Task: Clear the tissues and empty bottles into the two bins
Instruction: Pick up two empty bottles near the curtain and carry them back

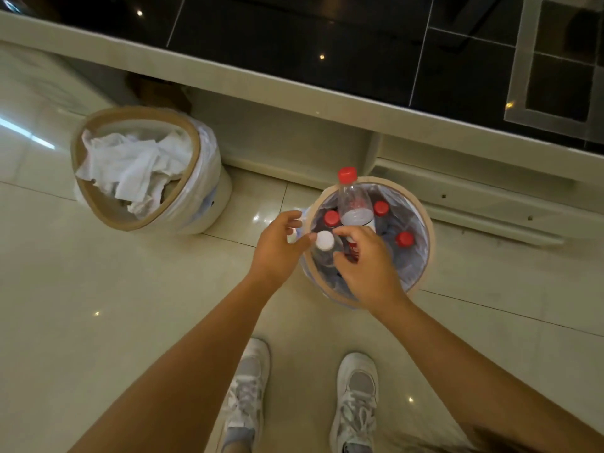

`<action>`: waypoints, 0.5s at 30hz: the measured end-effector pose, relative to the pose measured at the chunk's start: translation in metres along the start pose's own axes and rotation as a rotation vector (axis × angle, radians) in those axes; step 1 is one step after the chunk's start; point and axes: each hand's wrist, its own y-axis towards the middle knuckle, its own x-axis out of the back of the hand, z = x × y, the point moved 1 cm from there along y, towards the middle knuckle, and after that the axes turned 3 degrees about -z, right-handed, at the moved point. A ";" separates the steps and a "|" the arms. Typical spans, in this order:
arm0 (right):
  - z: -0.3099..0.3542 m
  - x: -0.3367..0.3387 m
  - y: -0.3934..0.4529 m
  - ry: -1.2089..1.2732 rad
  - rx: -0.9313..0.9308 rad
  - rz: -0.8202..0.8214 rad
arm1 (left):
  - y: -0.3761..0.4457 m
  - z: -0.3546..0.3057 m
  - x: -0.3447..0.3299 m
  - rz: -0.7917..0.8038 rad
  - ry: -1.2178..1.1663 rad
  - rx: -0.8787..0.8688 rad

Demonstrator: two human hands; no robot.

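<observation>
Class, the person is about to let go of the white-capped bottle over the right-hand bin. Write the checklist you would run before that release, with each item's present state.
1. White-capped bottle is over the bottle bin: ok.
2. Right hand grips it: ok.
3. Left hand is clear of the bin opening: ok, at the rim, fingers relaxed.
4. Room inside: cannot tell; several red-capped bottles, a tall bottle sticking above the rim.
5. Tissues are in the other bin: ok.
6. Bottle is empty: cannot tell.

tissue bin [85, 191] left – bottle bin [426, 220] right | counter [294, 80] behind
</observation>
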 end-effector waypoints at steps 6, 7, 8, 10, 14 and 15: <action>0.033 -0.042 0.022 -0.512 0.196 -0.040 | 0.024 0.036 0.047 -0.185 0.440 -0.160; 0.035 -0.049 0.030 -0.617 0.137 0.043 | 0.030 0.043 0.058 -0.188 0.501 -0.165; 0.035 -0.056 0.037 -0.732 0.089 0.112 | 0.037 0.051 0.067 -0.178 0.559 -0.165; 0.032 -0.070 0.050 -0.929 0.009 0.235 | 0.049 0.062 0.090 -0.151 0.694 -0.177; 0.038 -0.090 0.060 -0.923 -0.196 0.344 | 0.070 0.076 0.129 -0.125 0.827 -0.112; 0.040 -0.093 0.061 -0.914 -0.215 0.336 | 0.074 0.076 0.134 -0.114 0.826 -0.086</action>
